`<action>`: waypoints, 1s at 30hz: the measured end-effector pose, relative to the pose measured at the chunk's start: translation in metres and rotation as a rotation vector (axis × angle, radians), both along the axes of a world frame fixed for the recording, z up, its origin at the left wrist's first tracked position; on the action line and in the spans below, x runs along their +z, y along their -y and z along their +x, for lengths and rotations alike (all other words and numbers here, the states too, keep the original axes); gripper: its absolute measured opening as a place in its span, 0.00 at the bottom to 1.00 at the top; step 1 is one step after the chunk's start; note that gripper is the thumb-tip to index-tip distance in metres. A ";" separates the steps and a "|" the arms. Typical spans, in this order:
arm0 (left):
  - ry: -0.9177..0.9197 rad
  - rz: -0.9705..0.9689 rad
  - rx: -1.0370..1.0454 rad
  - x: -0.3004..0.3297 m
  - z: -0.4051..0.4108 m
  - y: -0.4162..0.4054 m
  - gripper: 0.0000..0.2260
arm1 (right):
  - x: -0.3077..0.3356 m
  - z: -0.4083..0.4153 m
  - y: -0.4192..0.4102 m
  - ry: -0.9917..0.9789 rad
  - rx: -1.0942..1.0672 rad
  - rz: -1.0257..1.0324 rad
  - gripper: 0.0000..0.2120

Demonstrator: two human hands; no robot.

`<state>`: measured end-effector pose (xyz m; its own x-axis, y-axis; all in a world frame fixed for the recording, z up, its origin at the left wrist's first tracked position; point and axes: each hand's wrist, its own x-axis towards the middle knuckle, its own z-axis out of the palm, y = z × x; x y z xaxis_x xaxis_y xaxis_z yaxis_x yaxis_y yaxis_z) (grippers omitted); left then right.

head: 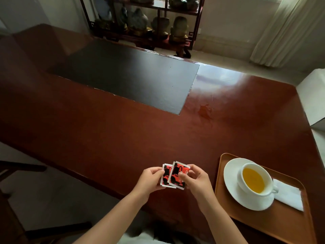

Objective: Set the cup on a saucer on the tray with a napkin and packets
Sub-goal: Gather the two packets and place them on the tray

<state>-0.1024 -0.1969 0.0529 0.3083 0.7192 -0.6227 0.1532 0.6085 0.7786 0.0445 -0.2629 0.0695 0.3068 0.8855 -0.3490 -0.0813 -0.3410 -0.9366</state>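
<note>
So the tray (pixel 228 205) at about 4 o'clock on the tabletop (pixel 123 134) is mostly sorted: the cup (pixel 254 179) full of yellowish tea sits on the saucer (pixel 233 180), and the napkin (pixel 288 195) lies at the saucer's 3 o'clock, tucked slightly under its rim. The packets (pixel 173 174), two red-and-black ones, aren't on the tray yet. They're held above the tabletop's near edge at 6 o'clock, left hand (pixel 149 180) pinching one side, right hand (pixel 195 178) the other, both grips closed on them. I'd say only that's left.
</note>
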 end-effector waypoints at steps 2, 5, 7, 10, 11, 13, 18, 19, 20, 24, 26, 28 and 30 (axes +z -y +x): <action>0.041 0.010 -0.038 0.007 0.004 0.003 0.11 | 0.002 -0.002 -0.001 0.076 -0.007 0.000 0.06; 0.073 0.018 -0.071 0.013 0.007 0.006 0.09 | 0.002 -0.004 0.003 0.216 -0.048 -0.008 0.06; 0.074 0.059 -0.099 0.014 0.007 0.009 0.06 | 0.001 -0.005 0.005 0.271 -0.088 -0.021 0.10; 0.079 0.118 -0.108 0.017 0.007 0.014 0.06 | 0.001 -0.005 0.007 0.295 -0.131 -0.010 0.14; 0.087 0.128 -0.111 0.019 0.007 0.015 0.07 | 0.001 -0.004 0.008 0.283 -0.143 -0.006 0.15; 0.097 0.145 -0.125 0.023 0.008 0.017 0.07 | 0.002 -0.001 0.011 0.221 -0.147 0.000 0.12; 0.106 0.187 -0.185 0.032 0.016 0.023 0.08 | 0.009 0.005 0.031 0.097 -0.167 0.044 0.05; 0.110 0.183 -0.199 0.033 0.020 0.026 0.08 | 0.009 0.007 0.036 0.095 -0.190 0.042 0.06; 0.112 0.179 -0.219 0.033 0.024 0.029 0.08 | 0.009 0.010 0.043 0.097 -0.215 0.039 0.07; 0.115 0.161 -0.313 0.032 0.043 0.045 0.07 | 0.008 0.023 0.071 0.107 -0.297 0.038 0.05; 0.115 0.147 -0.343 0.031 0.054 0.054 0.07 | 0.007 0.030 0.086 0.088 -0.337 0.046 0.05; 0.125 0.131 -0.368 0.031 0.065 0.063 0.06 | 0.006 0.039 0.100 0.080 -0.369 0.043 0.05; 0.128 0.134 -0.387 0.033 0.079 0.072 0.05 | 0.006 0.051 0.113 0.083 -0.384 0.045 0.06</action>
<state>-0.0238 -0.2691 0.0856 0.6399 0.6074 -0.4707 0.2473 0.4171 0.8746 0.0958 -0.3756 0.0757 0.6440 0.7148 -0.2728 -0.1186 -0.2589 -0.9586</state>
